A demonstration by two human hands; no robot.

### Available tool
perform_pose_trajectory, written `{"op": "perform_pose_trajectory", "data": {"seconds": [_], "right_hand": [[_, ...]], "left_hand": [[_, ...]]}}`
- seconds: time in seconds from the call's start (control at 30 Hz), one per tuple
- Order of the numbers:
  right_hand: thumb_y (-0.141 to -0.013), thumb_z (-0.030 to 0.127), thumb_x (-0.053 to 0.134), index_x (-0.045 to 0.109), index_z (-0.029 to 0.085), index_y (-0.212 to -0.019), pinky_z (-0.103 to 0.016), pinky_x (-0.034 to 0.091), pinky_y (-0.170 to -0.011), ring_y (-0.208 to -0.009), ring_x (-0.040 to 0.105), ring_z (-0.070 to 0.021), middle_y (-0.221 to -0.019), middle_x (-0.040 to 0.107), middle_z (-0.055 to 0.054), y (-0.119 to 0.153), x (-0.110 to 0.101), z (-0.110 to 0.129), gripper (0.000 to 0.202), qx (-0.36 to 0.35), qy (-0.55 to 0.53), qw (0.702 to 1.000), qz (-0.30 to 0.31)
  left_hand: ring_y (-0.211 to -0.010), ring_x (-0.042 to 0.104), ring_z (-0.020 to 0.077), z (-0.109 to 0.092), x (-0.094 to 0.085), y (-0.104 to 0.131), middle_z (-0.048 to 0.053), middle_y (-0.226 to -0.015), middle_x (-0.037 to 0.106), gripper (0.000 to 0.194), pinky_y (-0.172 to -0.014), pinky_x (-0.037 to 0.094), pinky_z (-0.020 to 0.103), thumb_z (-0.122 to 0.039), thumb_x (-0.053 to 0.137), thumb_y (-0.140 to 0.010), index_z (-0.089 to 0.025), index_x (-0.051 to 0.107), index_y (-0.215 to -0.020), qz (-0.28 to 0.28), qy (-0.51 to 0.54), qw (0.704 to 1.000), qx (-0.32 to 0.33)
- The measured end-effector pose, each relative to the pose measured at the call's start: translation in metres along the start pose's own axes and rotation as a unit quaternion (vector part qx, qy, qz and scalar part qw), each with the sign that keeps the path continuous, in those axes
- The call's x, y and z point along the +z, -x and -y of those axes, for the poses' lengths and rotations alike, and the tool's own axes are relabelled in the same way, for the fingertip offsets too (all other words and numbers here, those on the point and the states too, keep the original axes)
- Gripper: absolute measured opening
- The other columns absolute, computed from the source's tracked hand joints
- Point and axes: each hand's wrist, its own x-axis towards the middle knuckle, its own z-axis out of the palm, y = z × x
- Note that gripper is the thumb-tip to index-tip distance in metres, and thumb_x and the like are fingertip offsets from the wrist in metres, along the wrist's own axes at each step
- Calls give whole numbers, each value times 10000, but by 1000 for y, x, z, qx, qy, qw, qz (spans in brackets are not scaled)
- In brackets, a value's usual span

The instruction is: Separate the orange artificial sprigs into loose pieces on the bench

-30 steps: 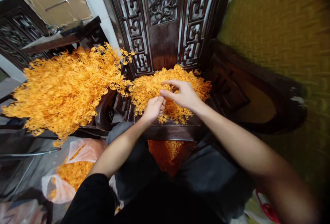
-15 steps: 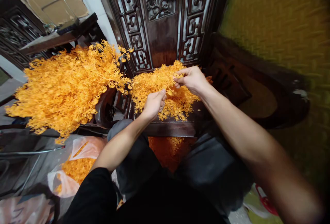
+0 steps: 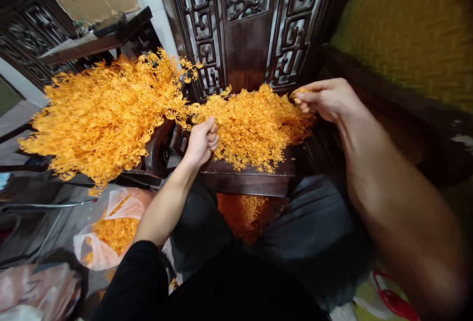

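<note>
A heap of orange plastic flower sprigs [image 3: 254, 128] with curly petals covers the dark wooden seat. At the heap's left side my left hand [image 3: 202, 141] is closed in a fist around the stem end of a flower sprig [image 3: 216, 100], whose paler blossoms rise over the heap. The stem itself is hidden by the fingers. My right hand [image 3: 328, 98] is held up past the heap's right end, thumb and fingertips pinched on a small orange flower piece [image 3: 298, 93].
A larger bunch of orange sprigs [image 3: 107, 119] spreads over the armrest at left. Below it, a clear plastic bag [image 3: 98, 254] holds orange pieces. A carved wooden chair back [image 3: 246, 50] rises behind the seat. A red-handled item [image 3: 397, 303] lies at lower right.
My hands have moved apart: the right went right with a small piece in its fingertips, the left shifted left and slightly up. The view has also shifted a little.
</note>
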Motion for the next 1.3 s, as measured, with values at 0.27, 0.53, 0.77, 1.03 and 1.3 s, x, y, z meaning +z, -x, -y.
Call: {"op": "perform_pose_trajectory", "data": {"seconds": [0.27,0.53,0.77,1.03,1.3], "right_hand": [[-720,96,709,720,146,-1083,-348,633,-747,-840,723,-189,-1032,749,-104,8,29,-6,367,55,-157,964,207],[-638,189,617,685,161,-903,-273,381,-509,-613,436,-130,-752,537,-45,3,49,-8,276,98,-243,939,223],[-761,324,648,543,198,-827,-257,360,-518,-621,421,-128,-772,493,-30,2,59,-14,178,101,-244,944,196],[-750,460,809,583,208,-866,-228,300,-452,-557,408,-103,-742,534,-5,-6,62,-26,358,67,-49,995,49],[-844,479,762,745,229,-1169,-590,399,-1161,-1322,549,-352,-1376,634,-124,27,55,-15,410,-288,264,920,-27]], "left_hand": [[-392,130,52,8,9,0,-113,-489,158,467,-396,137,180,-432,492,-1039,-189,436,-643,136,81,985,-68],[-390,123,62,4,5,0,-102,-483,158,505,-400,143,199,-406,376,-1082,-183,448,-635,136,122,978,-98],[-388,127,61,7,7,1,-101,-487,160,507,-400,147,198,-422,373,-1081,-183,451,-642,138,123,976,-117],[-394,125,62,7,6,1,-102,-493,159,507,-404,147,199,-418,348,-1088,-181,466,-656,140,114,978,-109],[-406,122,58,9,7,1,-108,-495,184,480,-403,145,193,-472,426,-1064,-189,459,-678,152,92,981,-73]]}}
